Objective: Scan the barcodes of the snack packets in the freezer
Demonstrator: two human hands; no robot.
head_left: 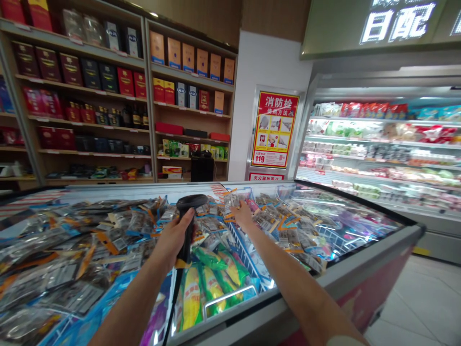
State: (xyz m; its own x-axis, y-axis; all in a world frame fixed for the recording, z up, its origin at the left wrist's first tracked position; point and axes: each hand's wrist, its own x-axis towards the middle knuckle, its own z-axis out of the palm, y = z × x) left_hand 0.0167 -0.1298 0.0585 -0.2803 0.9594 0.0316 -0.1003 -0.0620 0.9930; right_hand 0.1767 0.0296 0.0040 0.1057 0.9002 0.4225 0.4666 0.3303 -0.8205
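Note:
My left hand (pixel 175 236) is wrapped round the handle of a black barcode scanner (pixel 190 202), whose head points away from me over the freezer. A dark cable hangs from the grip toward the front edge. Farther right, my right hand (pixel 242 214) pinches a clear packet with a printed label (pixel 230 202) near the back of the freezer. Many similar packets with orange strips (pixel 108 240) lie heaped around both hands. Below them, green and yellow corn packs (pixel 209 283) rest in a wire basket (pixel 241 245).
The chest freezer's front rim (pixel 324 288) runs close under my right arm. Behind it stand wooden shelves with boxes and bottles (pixel 108 79). A red and yellow fire-hydrant notice (pixel 275 129) hangs on the wall. To the right is a lit refrigerated display (pixel 378 158).

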